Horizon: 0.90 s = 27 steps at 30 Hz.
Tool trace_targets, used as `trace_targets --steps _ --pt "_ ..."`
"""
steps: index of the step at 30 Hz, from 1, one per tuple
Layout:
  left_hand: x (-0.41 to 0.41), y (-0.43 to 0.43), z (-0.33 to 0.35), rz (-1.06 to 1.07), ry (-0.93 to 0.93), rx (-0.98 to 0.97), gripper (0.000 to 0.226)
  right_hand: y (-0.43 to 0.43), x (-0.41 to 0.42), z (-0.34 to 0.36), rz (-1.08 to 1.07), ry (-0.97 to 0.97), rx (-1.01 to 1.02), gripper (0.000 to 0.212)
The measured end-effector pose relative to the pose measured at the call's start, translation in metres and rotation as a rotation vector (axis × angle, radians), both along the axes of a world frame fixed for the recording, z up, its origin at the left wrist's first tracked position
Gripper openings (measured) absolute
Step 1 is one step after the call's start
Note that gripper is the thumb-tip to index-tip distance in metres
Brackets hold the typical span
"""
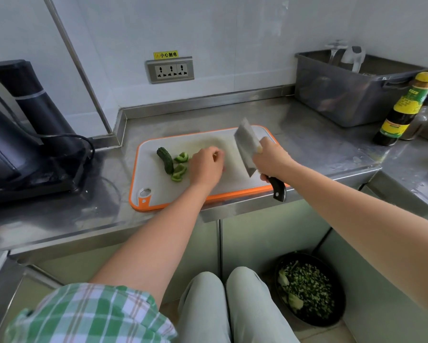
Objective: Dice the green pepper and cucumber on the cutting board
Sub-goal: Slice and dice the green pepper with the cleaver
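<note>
one risk: the right hand [272,159] grips the cleaver [247,147] beside the left hand [205,167], whose fingers [215,155] curl, on what i cannot tell; a hasty chop could nick them. cucumber [165,160] and green pepper [180,167] lie at the cutting board [158,194] left end.

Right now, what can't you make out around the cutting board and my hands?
All from the head view:
Whether the left hand holds anything: its own back hides the fingertips.
The cleaver grip: the right hand covers most of the handle.
The gray bin contents: its cloudy wall blurs them.
The sauce bottle label: too small to read.
The black appliance: cut off by the left edge.
</note>
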State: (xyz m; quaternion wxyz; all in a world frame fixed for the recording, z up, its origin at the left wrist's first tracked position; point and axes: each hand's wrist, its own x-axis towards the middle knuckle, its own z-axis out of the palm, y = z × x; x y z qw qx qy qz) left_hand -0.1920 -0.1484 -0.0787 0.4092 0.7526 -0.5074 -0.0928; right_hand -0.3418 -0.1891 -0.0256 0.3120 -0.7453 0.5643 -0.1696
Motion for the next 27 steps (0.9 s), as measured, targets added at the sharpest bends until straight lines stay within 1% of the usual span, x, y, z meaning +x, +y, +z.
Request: trace_targets --steps 1,3,4,5,7,8,9,10,11,13,14,16,18,20,21,22,25,27 --pt "-0.006 -0.002 0.007 -0.031 0.177 0.038 0.036 0.004 0.005 0.001 0.034 0.008 -0.067 0.014" --pt "-0.019 -0.008 0.019 -0.065 0.563 0.107 0.051 0.012 0.015 0.001 0.102 0.091 -0.223 0.021" --pt "-0.023 -0.01 0.024 -0.05 0.65 0.107 0.053 0.017 0.018 0.0 0.13 0.145 -0.29 0.028" --pt "-0.026 -0.014 0.026 -0.026 0.673 0.098 0.051 0.02 0.02 -0.002 0.163 0.185 -0.342 0.033" --pt "-0.025 -0.02 0.025 0.068 0.686 0.051 0.034 0.023 0.02 -0.006 0.271 0.201 -0.379 0.038" --pt "-0.024 -0.022 0.024 0.111 0.699 0.041 0.027 0.023 0.018 -0.008 0.331 0.179 -0.358 0.038" --pt "-0.022 -0.023 0.023 0.14 0.72 0.034 0.024 0.021 0.015 -0.008 0.367 0.124 -0.302 0.038" --pt "-0.019 -0.025 0.021 0.146 0.752 0.019 0.022 0.019 0.01 -0.007 0.365 0.04 -0.229 0.036" --pt "-0.018 -0.025 0.02 0.128 0.822 -0.013 0.019 0.015 0.006 -0.005 0.318 -0.057 -0.171 0.036" --pt "-0.02 -0.023 0.023 0.089 1.0 -0.046 0.019 0.0 -0.003 -0.007 0.163 -0.182 -0.167 0.039" --pt "-0.022 -0.022 0.024 0.079 1.063 -0.034 0.022 -0.007 -0.006 -0.011 0.111 -0.196 -0.194 0.041" --pt "-0.024 -0.025 0.024 0.077 1.115 -0.01 0.032 -0.012 -0.011 -0.015 0.137 -0.184 -0.212 0.046" --pt "-0.029 -0.03 0.023 0.062 1.125 0.011 0.044 -0.009 -0.011 -0.02 0.271 -0.132 -0.195 0.051" --pt "-0.035 -0.035 0.023 0.069 1.117 0.023 0.05 -0.004 -0.008 -0.024 0.38 -0.074 -0.183 0.047" --pt "-0.037 -0.036 0.023 0.075 1.115 0.021 0.05 -0.003 -0.007 -0.026 0.396 -0.061 -0.177 0.044" --pt "-0.038 -0.039 0.023 0.081 1.116 0.018 0.05 -0.002 -0.006 -0.026 0.386 -0.064 -0.172 0.041" --pt "-0.037 -0.043 0.019 0.098 1.091 0.04 0.052 0.001 -0.01 -0.02 0.257 -0.089 -0.124 0.024" --pt "-0.036 -0.042 0.019 0.092 1.059 0.081 0.05 -0.001 -0.017 -0.02 0.221 -0.037 -0.119 0.027"
